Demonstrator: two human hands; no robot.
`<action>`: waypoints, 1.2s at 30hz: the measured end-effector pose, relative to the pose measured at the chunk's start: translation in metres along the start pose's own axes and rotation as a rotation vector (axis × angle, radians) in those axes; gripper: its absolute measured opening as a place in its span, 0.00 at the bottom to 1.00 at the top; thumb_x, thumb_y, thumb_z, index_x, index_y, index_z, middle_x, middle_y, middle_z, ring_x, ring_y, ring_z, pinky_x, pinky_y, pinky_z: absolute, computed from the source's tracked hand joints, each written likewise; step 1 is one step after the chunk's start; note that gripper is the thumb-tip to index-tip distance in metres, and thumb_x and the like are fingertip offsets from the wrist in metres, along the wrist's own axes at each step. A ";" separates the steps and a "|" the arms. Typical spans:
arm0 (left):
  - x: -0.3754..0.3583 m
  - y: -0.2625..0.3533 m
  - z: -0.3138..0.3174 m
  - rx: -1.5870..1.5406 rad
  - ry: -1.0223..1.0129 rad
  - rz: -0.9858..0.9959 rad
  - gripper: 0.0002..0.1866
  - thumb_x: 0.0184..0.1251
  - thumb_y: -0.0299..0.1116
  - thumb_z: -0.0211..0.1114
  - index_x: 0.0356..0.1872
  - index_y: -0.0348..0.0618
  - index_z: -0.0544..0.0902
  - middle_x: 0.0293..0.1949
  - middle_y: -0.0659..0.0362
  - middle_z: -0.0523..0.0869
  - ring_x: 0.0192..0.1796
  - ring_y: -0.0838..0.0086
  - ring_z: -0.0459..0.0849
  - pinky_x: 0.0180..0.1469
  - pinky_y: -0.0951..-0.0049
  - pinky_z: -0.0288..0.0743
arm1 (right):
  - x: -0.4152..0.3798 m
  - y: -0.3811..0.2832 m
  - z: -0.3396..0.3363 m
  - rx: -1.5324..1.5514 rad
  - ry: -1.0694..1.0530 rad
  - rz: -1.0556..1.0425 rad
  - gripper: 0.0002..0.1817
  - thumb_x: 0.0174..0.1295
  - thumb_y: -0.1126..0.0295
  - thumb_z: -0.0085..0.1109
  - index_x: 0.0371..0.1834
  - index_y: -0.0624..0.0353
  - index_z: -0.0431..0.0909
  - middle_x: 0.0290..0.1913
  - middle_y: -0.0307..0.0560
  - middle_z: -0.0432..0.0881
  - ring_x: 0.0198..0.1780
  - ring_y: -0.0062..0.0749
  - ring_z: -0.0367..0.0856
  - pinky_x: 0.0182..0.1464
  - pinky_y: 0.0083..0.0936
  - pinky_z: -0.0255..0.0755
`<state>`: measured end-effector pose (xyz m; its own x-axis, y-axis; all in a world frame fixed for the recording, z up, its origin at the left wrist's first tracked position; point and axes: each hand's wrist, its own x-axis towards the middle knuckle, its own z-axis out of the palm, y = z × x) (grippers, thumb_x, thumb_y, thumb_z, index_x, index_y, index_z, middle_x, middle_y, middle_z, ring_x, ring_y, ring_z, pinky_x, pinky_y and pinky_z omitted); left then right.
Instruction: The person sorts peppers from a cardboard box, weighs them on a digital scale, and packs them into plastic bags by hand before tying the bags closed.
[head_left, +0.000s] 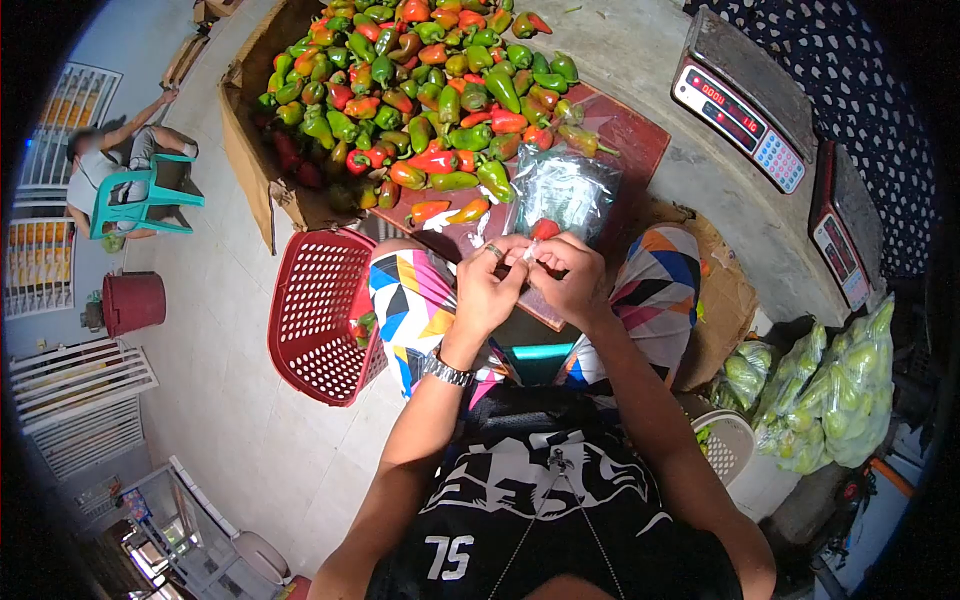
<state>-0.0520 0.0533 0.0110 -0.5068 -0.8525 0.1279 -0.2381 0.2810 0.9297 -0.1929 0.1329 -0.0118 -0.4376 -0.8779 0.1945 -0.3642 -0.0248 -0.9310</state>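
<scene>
Both hands meet over the near edge of a red board (640, 135). The fingers of my left hand (490, 285) and my right hand (572, 280) are pinched together on a small piece of clear plastic (530, 256). Just beyond the fingertips is a red pepper (545, 229). Behind it lies a stack of clear plastic bags (565, 190). A large heap of green, red and orange peppers (420, 100) spreads over the board and a cardboard box.
A red perforated basket (325, 315) stands at left, below the cardboard box (243, 140). Two digital scales (740, 115) are at right, above bagged green produce (840, 390). A person (100, 165) sits on a green chair (150, 195) at far left.
</scene>
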 end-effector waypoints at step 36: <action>0.015 -0.004 -0.023 0.099 -0.241 0.069 0.09 0.69 0.25 0.70 0.48 0.36 0.89 0.37 0.54 0.89 0.33 0.72 0.87 0.38 0.72 0.79 | 0.003 -0.003 0.004 -0.034 0.023 -0.016 0.07 0.57 0.78 0.73 0.37 0.58 0.85 0.36 0.46 0.84 0.30 0.32 0.86 0.34 0.28 0.79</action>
<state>-0.0394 0.0290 0.0174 -0.7043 -0.7038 0.0928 -0.2703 0.3867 0.8817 -0.1900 0.1279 -0.0096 -0.4501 -0.8663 0.2165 -0.3984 -0.0222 -0.9170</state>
